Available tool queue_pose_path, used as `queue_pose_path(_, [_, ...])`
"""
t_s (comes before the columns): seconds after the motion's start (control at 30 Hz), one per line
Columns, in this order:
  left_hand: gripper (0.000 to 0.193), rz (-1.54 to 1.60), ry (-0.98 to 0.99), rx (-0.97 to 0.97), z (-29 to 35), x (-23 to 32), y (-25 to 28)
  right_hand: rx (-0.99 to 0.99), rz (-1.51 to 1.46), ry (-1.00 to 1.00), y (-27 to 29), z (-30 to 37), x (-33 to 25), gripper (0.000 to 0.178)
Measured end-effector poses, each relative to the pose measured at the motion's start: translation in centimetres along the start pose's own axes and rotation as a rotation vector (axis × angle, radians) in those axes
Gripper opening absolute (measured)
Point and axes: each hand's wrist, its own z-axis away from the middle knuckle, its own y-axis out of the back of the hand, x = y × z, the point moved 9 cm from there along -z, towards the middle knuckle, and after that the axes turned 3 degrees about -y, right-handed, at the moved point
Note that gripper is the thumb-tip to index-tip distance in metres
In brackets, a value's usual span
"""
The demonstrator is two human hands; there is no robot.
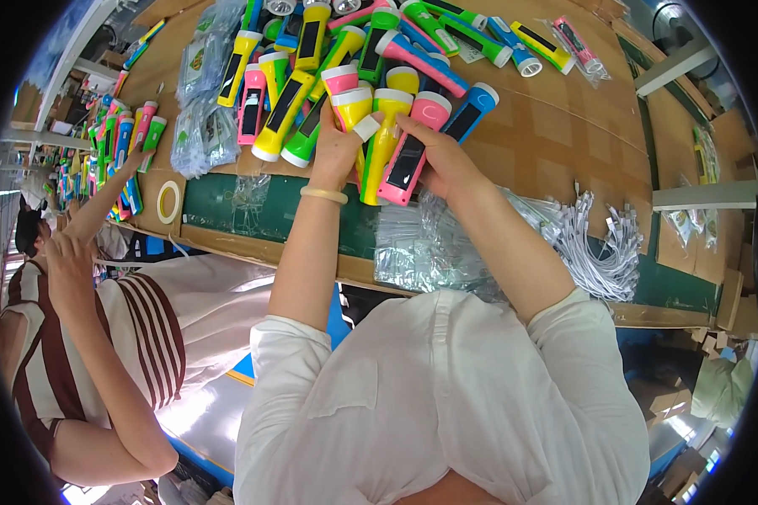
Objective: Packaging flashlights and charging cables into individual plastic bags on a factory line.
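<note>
In front of me, at the table's near side, several flashlights stand bunched between my hands. My left hand (337, 147) is closed at the bunch's left side, next to a yellow flashlight (351, 109); a small white piece (367, 127) is by its thumb. My right hand (448, 164) wraps round the right side of a pink flashlight (406, 156) with a dark panel, its thumb near the top. Between them is another yellow flashlight (383, 151). Most of my fingers are hidden behind the bunch. A blue flashlight (472, 114) lies just beyond my right hand.
A pile of coloured flashlights (282, 114) covers the far table. Clear plastic bags (206, 135) lie left, more packets (421, 244) near the front edge, and white cables (606, 252) right. A tape roll (168, 202) sits by a co-worker's reaching arm (101, 206).
</note>
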Motion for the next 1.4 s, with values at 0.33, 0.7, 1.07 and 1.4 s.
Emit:
queue_pose_path(0.33, [0.077,0.077,-0.093,-0.098,-6.7,-2.4,-8.4,0.135,-0.001,0.131,6.7,-5.3,-8.5,0.04])
queue_pose_path(0.7, [0.117,-0.375,-0.31,0.154,-8.3,-2.9,-12.8,0.858,0.454,0.768,14.4,-0.9,-16.8,0.08])
queue_pose_path(1.07, [0.075,-1.025,-0.684,0.102,-0.7,3.7,-8.3,0.805,1.228,1.119,9.4,7.8,-18.7,0.072])
queue_pose_path(1.4, [0.081,-1.507,-0.245,0.191,7.1,2.2,9.7,0.835,1.693,0.317,15.2,14.5,-11.9,0.082])
